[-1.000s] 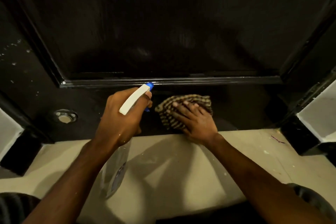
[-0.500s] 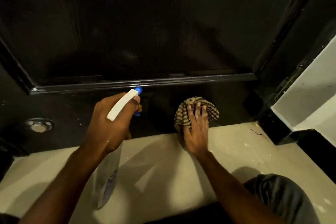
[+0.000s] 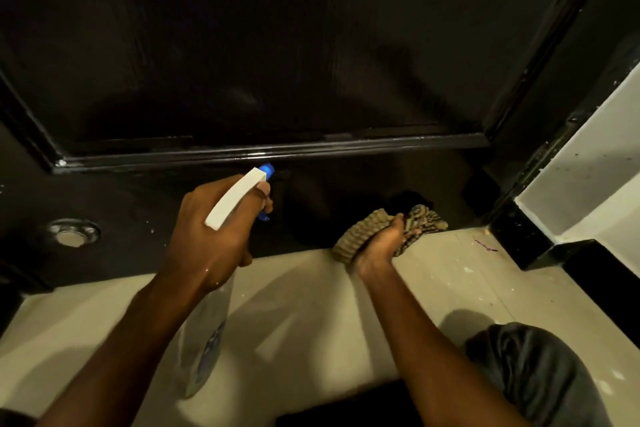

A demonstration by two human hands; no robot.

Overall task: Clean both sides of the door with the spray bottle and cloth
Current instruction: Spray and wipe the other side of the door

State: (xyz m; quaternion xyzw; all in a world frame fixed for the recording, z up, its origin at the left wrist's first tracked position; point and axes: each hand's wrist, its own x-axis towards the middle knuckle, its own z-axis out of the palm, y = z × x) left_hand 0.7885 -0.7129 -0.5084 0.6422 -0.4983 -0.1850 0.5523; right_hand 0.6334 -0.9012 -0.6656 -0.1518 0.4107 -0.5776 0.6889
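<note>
Right hand point(image 3: 379, 246) has turned, its fingers now bunching the cloth point(image 3: 391, 230) rightward along the door point(image 3: 311, 45); left hand point(image 3: 211, 236) still grips the spray bottle point(image 3: 235, 199).

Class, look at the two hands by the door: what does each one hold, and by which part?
The left hand grips the spray bottle at its neck, below the white head. The right hand clutches the striped cloth, bunched around its middle.

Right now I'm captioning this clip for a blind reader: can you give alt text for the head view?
Seen from above, a left hand aims a spray bottle at the bottom of a black door while the right hand holds a bunched checked cloth against the door's lower edge. Below them lies a pale floor, with a round metal fitting at left.
</note>
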